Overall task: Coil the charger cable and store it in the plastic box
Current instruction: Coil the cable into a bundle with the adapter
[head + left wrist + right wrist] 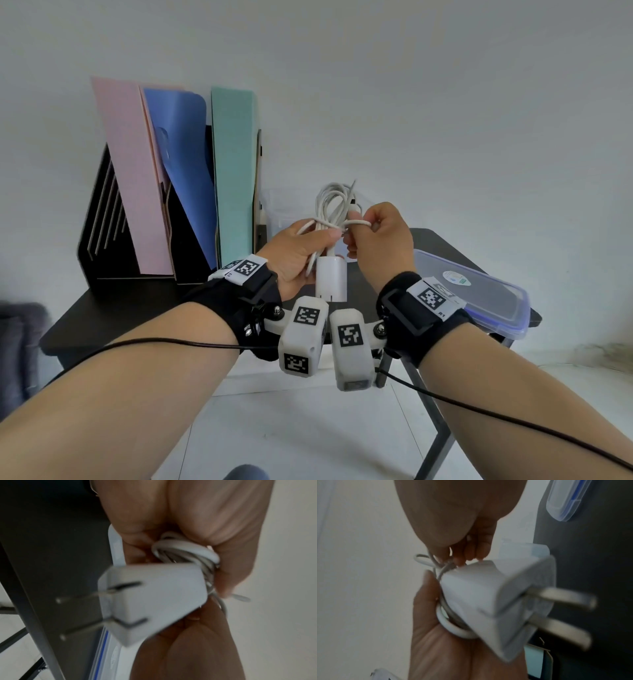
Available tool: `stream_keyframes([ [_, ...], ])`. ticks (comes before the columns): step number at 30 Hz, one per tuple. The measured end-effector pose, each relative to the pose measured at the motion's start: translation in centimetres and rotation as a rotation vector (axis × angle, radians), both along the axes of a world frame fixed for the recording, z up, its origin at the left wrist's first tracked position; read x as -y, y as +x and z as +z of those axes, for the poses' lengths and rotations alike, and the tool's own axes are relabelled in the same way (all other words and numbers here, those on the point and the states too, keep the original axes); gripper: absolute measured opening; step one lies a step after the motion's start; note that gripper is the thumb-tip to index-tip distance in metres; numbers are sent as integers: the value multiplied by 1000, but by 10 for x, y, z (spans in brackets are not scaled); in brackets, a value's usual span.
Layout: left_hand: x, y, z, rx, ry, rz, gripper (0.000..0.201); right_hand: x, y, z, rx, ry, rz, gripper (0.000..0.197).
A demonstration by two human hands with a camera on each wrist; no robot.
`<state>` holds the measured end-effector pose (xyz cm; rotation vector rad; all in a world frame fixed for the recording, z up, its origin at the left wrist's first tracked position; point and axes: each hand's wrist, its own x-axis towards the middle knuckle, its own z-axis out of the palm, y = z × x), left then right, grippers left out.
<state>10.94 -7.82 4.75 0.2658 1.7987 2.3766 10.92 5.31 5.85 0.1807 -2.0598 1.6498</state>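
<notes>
My left hand [301, 255] grips the bundled loops of the white charger cable [330, 205] above the small black table [144, 305]. The white plug adapter [330, 279] hangs below the bundle, prongs toward me; it shows again, blurred, as the adapter [152, 600] and adapter [489, 605] in the wrist views. My right hand [380, 236] pinches the cable's free end, which runs around its index finger across the loops. The plastic box's clear lid [479, 294] with a blue seal lies on the table's right side. The clear box [284, 219] stands behind my hands, mostly hidden.
A black file rack [102, 219] with pink, blue and green folders stands at the table's back left. A white wall is behind. Black wires [479, 404] run from my wrist cameras. Pale floor and the table's legs [442, 431] lie below.
</notes>
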Motion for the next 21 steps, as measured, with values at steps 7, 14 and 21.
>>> stream_keyframes([
  [7,-1,-8,2,-17,87,210,10,-1,2,-8,49,16,121,12],
  [14,-5,-9,-4,-166,-175,330,49,-5,-8,-5,105,-30,44,24],
  [21,3,-8,-6,-220,-262,338,49,-16,-5,-3,189,82,190,12],
])
